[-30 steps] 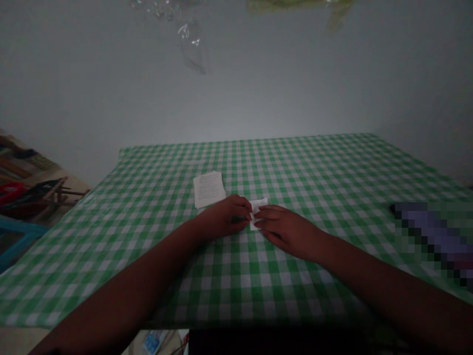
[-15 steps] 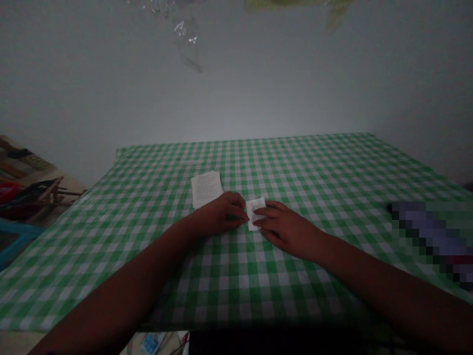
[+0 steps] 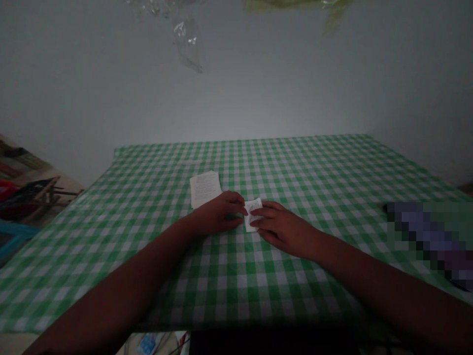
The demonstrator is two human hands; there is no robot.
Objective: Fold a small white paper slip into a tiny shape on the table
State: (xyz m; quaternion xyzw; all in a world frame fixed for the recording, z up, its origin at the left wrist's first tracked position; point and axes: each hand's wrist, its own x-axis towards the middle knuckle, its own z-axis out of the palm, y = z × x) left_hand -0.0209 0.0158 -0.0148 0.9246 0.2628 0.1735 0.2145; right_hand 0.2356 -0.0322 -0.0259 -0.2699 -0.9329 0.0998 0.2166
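Observation:
A small white printed paper slip (image 3: 253, 212) lies on the green-and-white checked tablecloth (image 3: 314, 172) near the table's middle. My left hand (image 3: 218, 214) rests curled at the slip's left edge, its fingertips pinching that edge. My right hand (image 3: 283, 228) lies at the slip's right side with its fingers pressed down on the paper. A stack of white printed sheets (image 3: 205, 188) sits just beyond my left hand, apart from both hands.
A blurred dark object (image 3: 428, 234) lies at the table's right side. Left of the table, on the floor, stand a wooden frame (image 3: 35, 195) and a blue edge (image 3: 15, 236). A plain wall rises behind the table.
The slip has been pressed flatter and both hands have shifted slightly left with it. The paper stack has not moved.

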